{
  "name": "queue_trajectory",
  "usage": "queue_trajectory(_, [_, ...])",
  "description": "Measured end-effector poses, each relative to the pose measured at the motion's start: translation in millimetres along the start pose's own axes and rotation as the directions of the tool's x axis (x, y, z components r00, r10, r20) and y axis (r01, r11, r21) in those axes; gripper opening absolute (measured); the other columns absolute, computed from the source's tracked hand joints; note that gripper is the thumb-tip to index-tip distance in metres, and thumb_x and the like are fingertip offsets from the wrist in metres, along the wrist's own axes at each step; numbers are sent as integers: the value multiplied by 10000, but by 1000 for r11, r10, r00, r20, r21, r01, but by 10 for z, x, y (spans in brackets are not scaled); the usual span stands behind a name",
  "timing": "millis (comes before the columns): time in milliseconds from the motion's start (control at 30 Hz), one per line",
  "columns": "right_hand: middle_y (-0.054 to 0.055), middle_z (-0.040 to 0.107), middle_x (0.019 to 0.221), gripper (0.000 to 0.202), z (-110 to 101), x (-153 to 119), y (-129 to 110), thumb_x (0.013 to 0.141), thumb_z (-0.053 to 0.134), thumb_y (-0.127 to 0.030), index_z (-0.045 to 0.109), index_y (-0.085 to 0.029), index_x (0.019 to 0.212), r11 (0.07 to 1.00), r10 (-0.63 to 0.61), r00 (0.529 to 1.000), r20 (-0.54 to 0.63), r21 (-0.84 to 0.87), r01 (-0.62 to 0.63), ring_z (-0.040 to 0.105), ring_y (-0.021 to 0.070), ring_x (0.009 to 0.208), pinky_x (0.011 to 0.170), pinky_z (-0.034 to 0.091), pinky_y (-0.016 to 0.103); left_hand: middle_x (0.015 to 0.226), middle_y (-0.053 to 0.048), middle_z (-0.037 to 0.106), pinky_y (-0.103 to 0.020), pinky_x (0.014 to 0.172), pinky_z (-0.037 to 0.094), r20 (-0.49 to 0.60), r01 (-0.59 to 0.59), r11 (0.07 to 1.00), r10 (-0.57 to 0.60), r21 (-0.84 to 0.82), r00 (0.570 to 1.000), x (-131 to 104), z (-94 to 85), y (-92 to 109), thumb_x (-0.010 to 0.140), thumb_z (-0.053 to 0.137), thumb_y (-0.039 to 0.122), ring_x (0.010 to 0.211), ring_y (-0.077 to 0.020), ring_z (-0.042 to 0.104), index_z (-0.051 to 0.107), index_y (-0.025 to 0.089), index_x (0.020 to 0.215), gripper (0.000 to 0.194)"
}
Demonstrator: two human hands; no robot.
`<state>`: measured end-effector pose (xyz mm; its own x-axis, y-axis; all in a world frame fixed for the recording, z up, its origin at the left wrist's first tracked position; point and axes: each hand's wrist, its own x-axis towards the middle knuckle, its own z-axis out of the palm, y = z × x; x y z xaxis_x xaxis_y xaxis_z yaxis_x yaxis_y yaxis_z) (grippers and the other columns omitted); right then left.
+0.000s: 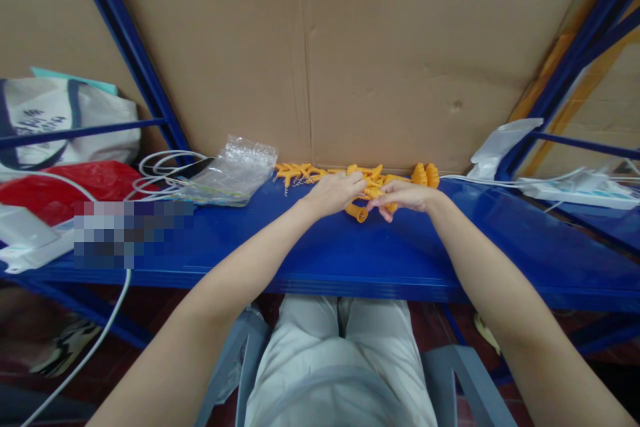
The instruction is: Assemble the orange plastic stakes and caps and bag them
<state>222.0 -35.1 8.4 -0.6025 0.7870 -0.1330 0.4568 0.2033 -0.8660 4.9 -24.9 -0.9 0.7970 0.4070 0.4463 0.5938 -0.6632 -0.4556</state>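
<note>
Sitting near the right hand (404, 196), an orange piece (359, 214) looks round-mouthed and hollow.

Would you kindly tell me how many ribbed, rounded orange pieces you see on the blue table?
2 are visible: the left ribbed piece and the right ribbed piece sit side by side near the cardboard, beyond the right hand. Others may be hidden from view.

Counting from the lap (345, 353), at 12 o'clock the left hand (337, 192) and the right hand (404, 195) partly cover the orange pieces (358, 213), so their exact grip cannot be told; at 10 o'clock a mosaic patch (133, 235) hides something, and the cloth bag (103, 117) is cut off by the left edge
</note>
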Motion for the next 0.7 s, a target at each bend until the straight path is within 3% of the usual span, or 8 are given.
queue_trajectory(167, [-54,530,507,510,62,15,-28,640,759,-649,540,-190,607,996,-20,997,-76,-83,14,459,77,453,489,391,243,988,-102,681,-255,603,427,49,20,1000,-20,-5,999,-3,21,-16,990,399,174,836,-184,657,647,150,1061,259])
queue_trajectory(467, [-16,555,511,456,92,57,-69,742,697,-596,527,-205,579,912,-31,982,-188,-408,-49,524,110,482,500,419,251,1033,-114,708,-261,652,457,141,80,993,-68,-85,988,7,-9,-21,985,430,196,896,-199,681,658,145,1060,245])
queue_trajectory(700, [-18,564,496,441,81,13,-116,721,696,-609,551,-208,610,913,-4,985,-173,-403,-67,558,132,506,541,464,260,1025,-102,709,-264,656,465,146,103,989,-87,-109,985,3,-32,-10,984,436,212,850,-189,677,669,159,1039,245])
